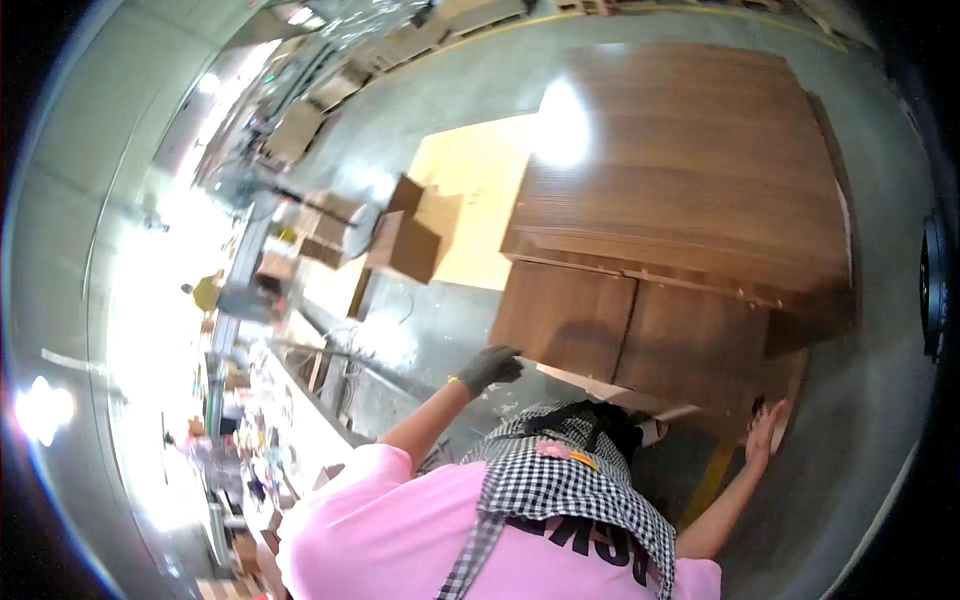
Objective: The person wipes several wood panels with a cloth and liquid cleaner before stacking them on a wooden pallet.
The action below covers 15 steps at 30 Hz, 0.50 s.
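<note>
A large brown wood-grain cabinet stands in front of me. Two brown doors side by side make up its near face. My left hand, in a dark grey glove, is by the lower left corner of the left door; its fingers stretch toward the cabinet, and whether they touch it I cannot tell. My right hand is bare, fingers apart, beside the lower right end of the right door and close to a brown panel edge. Neither hand shows anything held.
Left of the cabinet, a yellow board lies on the grey floor. Brown boxes and a pedestal fan stand farther left. Beyond are workbenches and a person in yellow. Pallets and stacked cartons line the back.
</note>
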### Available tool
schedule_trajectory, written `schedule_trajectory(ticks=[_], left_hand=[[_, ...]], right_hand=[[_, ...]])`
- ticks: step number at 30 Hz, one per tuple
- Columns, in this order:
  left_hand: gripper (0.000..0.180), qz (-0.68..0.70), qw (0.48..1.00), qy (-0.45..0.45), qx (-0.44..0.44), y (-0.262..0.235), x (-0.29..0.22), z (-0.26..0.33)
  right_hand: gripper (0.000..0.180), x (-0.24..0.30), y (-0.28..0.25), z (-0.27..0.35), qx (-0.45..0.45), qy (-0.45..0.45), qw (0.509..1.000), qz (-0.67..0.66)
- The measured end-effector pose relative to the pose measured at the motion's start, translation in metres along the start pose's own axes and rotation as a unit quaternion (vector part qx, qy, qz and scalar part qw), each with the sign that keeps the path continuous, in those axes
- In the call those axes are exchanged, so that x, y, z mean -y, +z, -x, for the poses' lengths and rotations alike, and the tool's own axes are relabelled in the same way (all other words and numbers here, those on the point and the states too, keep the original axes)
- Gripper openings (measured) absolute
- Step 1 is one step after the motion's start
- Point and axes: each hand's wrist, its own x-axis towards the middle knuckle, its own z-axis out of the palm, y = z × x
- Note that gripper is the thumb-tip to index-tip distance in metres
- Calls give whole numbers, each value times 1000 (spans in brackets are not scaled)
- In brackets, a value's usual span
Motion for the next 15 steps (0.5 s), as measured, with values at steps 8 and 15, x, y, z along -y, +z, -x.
schedule_trajectory(ticks=[8, 15], left_hand=[[19, -92, 982, -144, -84, -58, 151, 170], [30, -366, 925, 95, 24, -109, 200, 144]], right_hand=[[91, 9, 10, 2, 43, 133, 987, -84], [91, -48, 37, 38, -157, -58, 986, -8]])
